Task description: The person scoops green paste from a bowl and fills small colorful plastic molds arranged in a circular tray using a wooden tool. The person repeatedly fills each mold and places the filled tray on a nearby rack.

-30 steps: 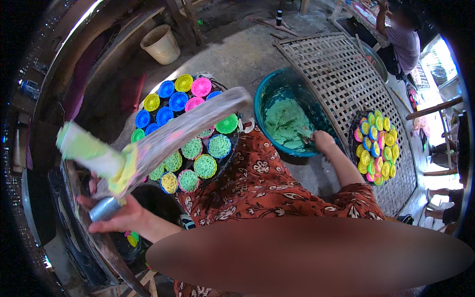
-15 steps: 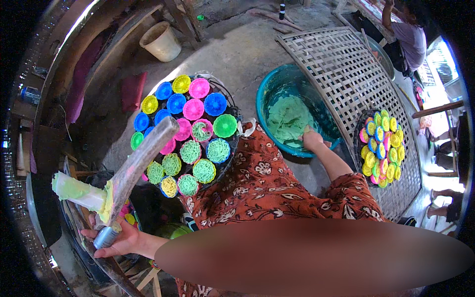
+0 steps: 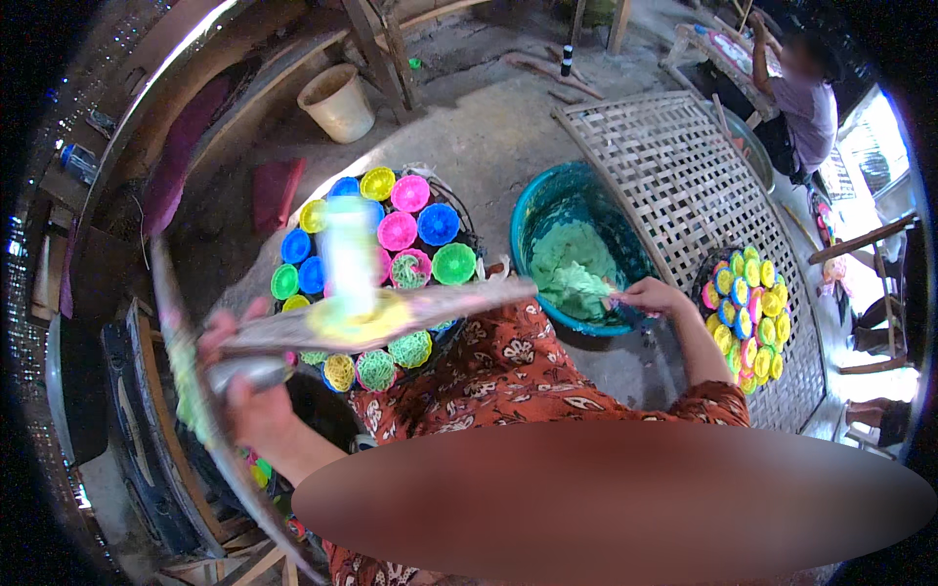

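My left hand (image 3: 259,405), smeared by motion, is closed on a wooden hand press at its silver metal cylinder. One wooden arm (image 3: 449,305) of the press points right, and a whitish upright tube (image 3: 350,259) with yellow-green dough around its base stands on it. Below the tube lie fluted plastic cups (image 3: 399,231) in pink, blue, yellow and green; several hold pale green strands (image 3: 410,349). My right hand (image 3: 650,296) grips a small utensil, its kind unclear, with pale green dough on its end. It is at the right rim of a teal basin (image 3: 528,210) holding green dough (image 3: 576,254).
A woven bamboo panel (image 3: 674,176) leans beside the basin. On it rests a round tray of filled cups (image 3: 750,317). A cream bucket (image 3: 337,105) stands at the far left. A person (image 3: 803,107) is at the far right.
The press has swung, with its arm turning to point right and its tube now upright over the cups. My right hand has drawn back to the right from the dough, carrying some on the utensil.
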`<action>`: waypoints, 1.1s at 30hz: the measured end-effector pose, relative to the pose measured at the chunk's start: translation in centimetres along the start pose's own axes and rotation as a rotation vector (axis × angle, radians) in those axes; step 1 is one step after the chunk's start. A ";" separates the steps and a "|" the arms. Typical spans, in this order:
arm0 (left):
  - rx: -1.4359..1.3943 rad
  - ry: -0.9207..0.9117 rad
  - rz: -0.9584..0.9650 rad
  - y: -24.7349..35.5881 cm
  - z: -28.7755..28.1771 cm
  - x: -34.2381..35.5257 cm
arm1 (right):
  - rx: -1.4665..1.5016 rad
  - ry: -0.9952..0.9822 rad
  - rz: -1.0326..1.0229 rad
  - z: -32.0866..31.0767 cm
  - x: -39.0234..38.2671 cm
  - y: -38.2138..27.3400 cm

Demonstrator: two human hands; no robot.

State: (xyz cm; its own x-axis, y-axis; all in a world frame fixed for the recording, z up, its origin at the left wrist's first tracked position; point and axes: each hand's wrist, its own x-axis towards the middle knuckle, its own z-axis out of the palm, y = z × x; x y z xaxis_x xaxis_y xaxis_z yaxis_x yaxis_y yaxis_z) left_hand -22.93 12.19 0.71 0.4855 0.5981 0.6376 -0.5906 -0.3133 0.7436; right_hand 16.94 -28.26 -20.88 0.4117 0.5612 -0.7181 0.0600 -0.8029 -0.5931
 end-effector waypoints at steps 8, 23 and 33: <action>0.393 -0.455 -0.169 -10.5 14.1 3.7 | 0.393 0.003 -0.381 -5.0 -16.9 -11.0; 0.688 -0.736 -0.080 -12.5 18.9 3.2 | -1.381 0.928 -1.075 -0.7 -22.3 -30.6; 0.436 -0.748 -0.429 -16.6 16.2 3.6 | -1.555 1.153 -1.281 1.8 -21.4 -28.2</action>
State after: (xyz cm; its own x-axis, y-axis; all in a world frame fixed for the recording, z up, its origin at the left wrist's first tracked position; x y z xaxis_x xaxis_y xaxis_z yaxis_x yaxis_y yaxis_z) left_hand -0.96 7.60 -6.10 0.9781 0.1484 0.1460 -0.0498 -0.5141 0.8563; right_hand 4.78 -17.29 10.59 -0.2631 0.8663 0.4247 0.7846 -0.0641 0.6167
